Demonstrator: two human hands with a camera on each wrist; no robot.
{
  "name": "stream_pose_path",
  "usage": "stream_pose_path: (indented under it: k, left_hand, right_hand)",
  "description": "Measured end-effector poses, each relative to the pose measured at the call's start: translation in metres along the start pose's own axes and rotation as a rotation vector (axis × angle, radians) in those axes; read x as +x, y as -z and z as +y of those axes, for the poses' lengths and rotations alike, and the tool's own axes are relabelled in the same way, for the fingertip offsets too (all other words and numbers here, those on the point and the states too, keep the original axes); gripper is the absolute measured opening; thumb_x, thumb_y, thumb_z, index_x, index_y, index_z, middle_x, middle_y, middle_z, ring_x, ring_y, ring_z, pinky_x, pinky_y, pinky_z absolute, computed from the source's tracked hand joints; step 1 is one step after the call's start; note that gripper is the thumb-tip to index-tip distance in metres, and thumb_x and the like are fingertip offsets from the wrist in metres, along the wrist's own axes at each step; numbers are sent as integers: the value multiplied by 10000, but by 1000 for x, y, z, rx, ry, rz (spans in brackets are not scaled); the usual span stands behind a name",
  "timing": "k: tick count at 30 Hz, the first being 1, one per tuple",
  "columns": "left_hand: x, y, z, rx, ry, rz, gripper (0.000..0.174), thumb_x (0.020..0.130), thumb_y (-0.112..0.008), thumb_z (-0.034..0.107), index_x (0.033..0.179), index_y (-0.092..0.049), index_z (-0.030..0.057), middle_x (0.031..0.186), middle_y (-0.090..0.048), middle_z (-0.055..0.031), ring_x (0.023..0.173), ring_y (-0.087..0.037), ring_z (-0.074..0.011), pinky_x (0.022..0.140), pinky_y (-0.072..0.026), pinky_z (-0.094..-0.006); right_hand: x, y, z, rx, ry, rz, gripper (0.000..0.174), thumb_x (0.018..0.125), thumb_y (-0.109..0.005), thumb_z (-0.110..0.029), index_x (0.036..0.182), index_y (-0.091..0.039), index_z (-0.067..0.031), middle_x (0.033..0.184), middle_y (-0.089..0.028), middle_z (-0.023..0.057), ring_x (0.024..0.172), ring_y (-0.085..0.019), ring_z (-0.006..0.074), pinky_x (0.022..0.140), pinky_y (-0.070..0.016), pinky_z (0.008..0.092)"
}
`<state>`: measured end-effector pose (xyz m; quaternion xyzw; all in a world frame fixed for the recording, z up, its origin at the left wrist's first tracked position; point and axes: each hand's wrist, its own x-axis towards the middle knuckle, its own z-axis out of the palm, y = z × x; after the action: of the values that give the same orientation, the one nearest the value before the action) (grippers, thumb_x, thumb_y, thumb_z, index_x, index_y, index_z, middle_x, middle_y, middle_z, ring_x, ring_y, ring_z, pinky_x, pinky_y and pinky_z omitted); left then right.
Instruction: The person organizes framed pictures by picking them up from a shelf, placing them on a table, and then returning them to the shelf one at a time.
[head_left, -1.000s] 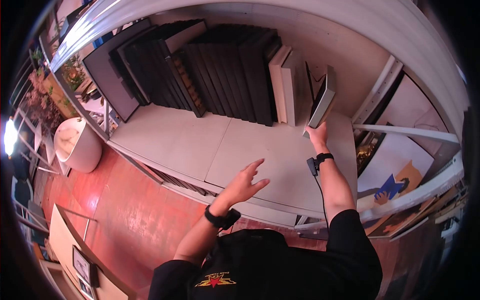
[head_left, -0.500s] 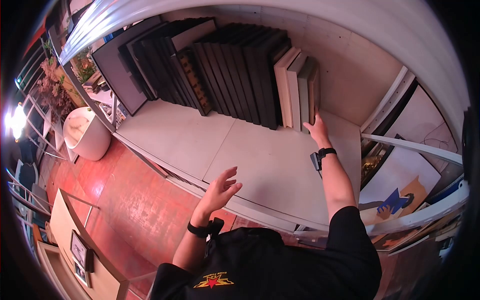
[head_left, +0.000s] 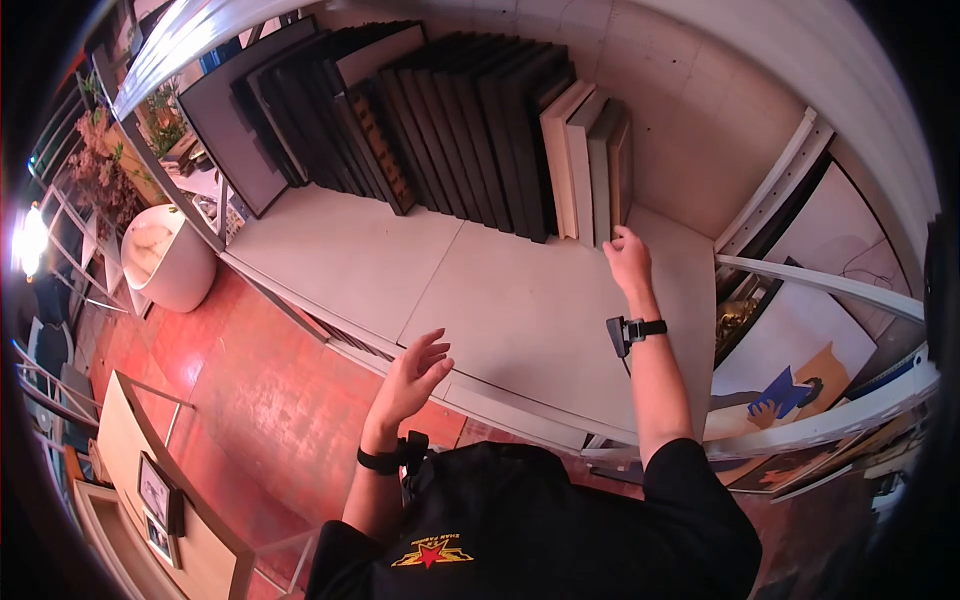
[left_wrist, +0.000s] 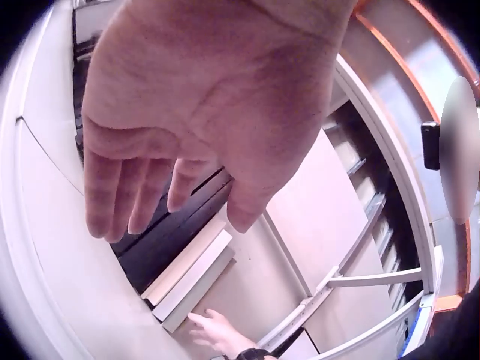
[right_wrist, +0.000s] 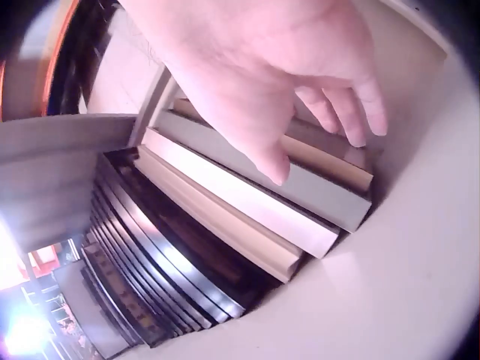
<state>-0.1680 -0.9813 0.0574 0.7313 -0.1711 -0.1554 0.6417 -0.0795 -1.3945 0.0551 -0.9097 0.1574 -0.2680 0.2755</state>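
At the right end of a row of upright picture frames, a grey frame (head_left: 603,170) and a thin tan-edged frame (right_wrist: 341,166) stand side by side. My right hand (head_left: 629,266) is close in front of their lower ends, its fingers loosely bent. In the right wrist view the thumb overlaps the grey frame, and the other fingers extend past the tan edge with nothing gripped. A white frame (right_wrist: 247,196) and a beige frame (right_wrist: 217,217) come next to the grey one. Over the shelf's front edge my left hand (head_left: 408,383) hovers with relaxed fingers, holding nothing.
Several black frames (head_left: 480,140) fill the left part of the white shelf (head_left: 500,300). A metal post (head_left: 775,180) bounds it at right, with a picture (head_left: 790,385) beyond. A white tub chair (head_left: 170,260) stands on the red floor at left.
The grey-edged frame, tilted in my right hand a second ago, now stands upright against the row. My right hand has let go and drawn back slightly; the left hand has moved left and down.
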Motion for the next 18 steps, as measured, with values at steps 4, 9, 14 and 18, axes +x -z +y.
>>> stream_pose_path:
  k: [4, 9, 14, 18]
  left_hand:
    - [-11, 3, -4, -39, 21, 79, 554, 923, -623, 219, 1364, -404, -34, 1218, -579, -257, 1141, -580, -281, 944, -478, -351]
    - [-34, 9, -4, 4, 74, 163, 538, 926, -620, 215, 1355, -416, -38, 1201, -597, -233, 1125, -583, -257, 936, -477, -346]
    - [-63, 21, -15, -3, 147, 237, 531, 928, -616, 209, 1355, -419, -38, 1200, -600, -216, 1119, -579, -234, 932, -475, -340]
    - [-90, 38, -19, -16, 139, 277, 567, 911, -639, 237, 1371, -419, -11, 1214, -588, -242, 1123, -593, -271, 912, -495, -338]
  right_hand:
    - [-38, 4, -32, 126, 87, -147, 183, 847, -627, -182, 919, -664, -18, 794, -685, 154, 780, -670, 325, 696, -524, 394]
    - [-86, -1, -79, 255, 145, -327, 130, 868, -600, -129, 833, -623, -6, 708, -653, 144, 681, -652, 315, 619, -500, 378]
    - [-124, -17, -110, 326, 166, -456, 113, 872, -600, -111, 843, -612, -3, 675, -642, 128, 623, -641, 267, 587, -489, 348]
    - [-153, -27, -140, 380, 203, -561, 121, 869, -620, -105, 840, -608, 11, 672, -646, 125, 622, -649, 239, 581, -488, 345]
